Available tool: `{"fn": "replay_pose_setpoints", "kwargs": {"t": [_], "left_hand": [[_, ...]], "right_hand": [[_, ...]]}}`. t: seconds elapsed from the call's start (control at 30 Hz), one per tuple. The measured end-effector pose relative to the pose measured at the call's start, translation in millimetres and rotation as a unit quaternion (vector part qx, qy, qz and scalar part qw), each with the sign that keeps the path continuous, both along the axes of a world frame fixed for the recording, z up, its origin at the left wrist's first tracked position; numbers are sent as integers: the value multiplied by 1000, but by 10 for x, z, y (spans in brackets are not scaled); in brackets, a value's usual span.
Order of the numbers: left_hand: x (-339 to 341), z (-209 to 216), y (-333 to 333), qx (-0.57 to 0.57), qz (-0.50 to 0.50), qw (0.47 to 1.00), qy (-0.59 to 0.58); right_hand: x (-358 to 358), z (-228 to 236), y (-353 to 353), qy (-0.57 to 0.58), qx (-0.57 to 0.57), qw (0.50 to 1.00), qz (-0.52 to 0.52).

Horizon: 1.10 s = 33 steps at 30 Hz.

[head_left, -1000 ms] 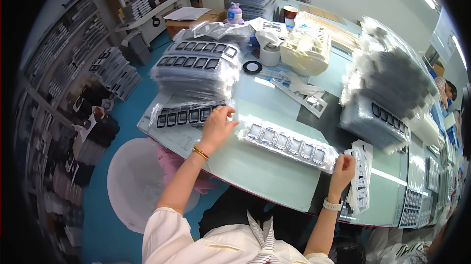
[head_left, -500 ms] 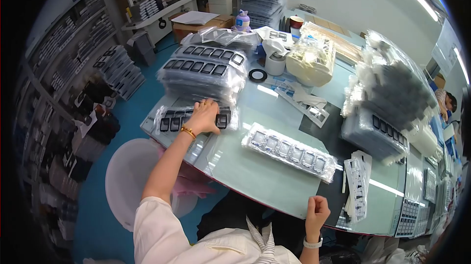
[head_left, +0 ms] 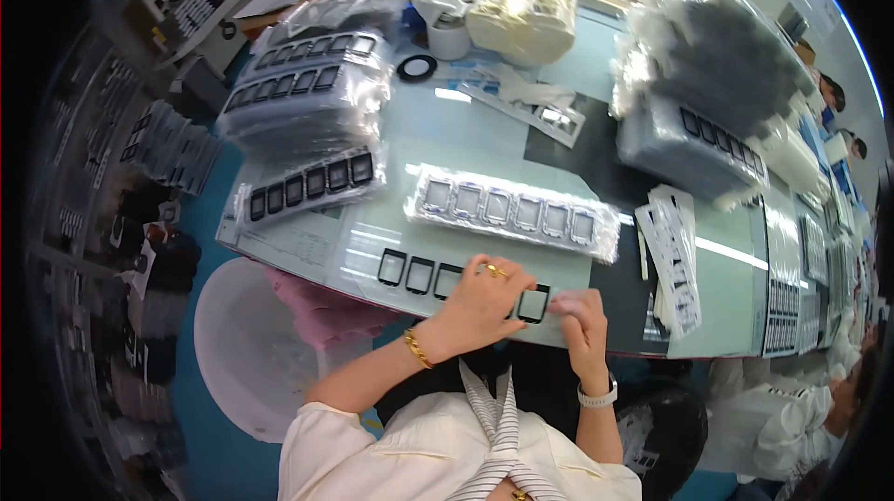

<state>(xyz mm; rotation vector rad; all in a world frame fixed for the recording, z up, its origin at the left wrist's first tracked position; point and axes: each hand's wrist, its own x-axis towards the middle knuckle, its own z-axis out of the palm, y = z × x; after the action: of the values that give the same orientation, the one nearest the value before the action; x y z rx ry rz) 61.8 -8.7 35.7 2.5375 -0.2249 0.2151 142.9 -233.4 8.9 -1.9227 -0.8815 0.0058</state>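
A clear strip bearing a row of black rectangular frames (head_left: 419,276) lies along the table's front edge. My left hand (head_left: 480,304) lies across it, thumb and fingers around its middle and hiding part of the row. At the strip's right end, beside the last frame, my right hand (head_left: 582,322) has its fingers bent and pinched at the edge; the fingertips are slightly blurred. Just beyond sits a clear plastic tray (head_left: 510,208) with a row of silvery rectangular pieces. Another tray of black frames (head_left: 307,186) rests to the left.
Tall stacks of filled trays stand at the back left (head_left: 298,96) and right (head_left: 712,91). White strips (head_left: 672,259) lie at the right. A tape roll (head_left: 416,68), a white tissue holder (head_left: 449,40) and a yellowish bag (head_left: 526,21) are farther back. A white bin (head_left: 251,352) stands below left.
My left hand has moved from the left tray to the front edge, where a strip of black frames now lies. The right hand has come up to its end. The view has shifted.
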Motion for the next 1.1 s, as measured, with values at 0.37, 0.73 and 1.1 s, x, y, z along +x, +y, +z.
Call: {"fn": "replay_pose_setpoints", "kwargs": {"t": [0.37, 0.73, 1.1], "left_hand": [[-347, -353, -102, 142, 87, 984, 63], [-659, -295, 215, 64, 178, 982, -3], [137, -340, -858, -169, 0, 983, -70]], "right_hand": [[66, -134, -85, -104, -107, 978, -145], [32, 22, -387, -27, -76, 992, -102], [-72, -69, -474, -72, -45, 994, -71]]}}
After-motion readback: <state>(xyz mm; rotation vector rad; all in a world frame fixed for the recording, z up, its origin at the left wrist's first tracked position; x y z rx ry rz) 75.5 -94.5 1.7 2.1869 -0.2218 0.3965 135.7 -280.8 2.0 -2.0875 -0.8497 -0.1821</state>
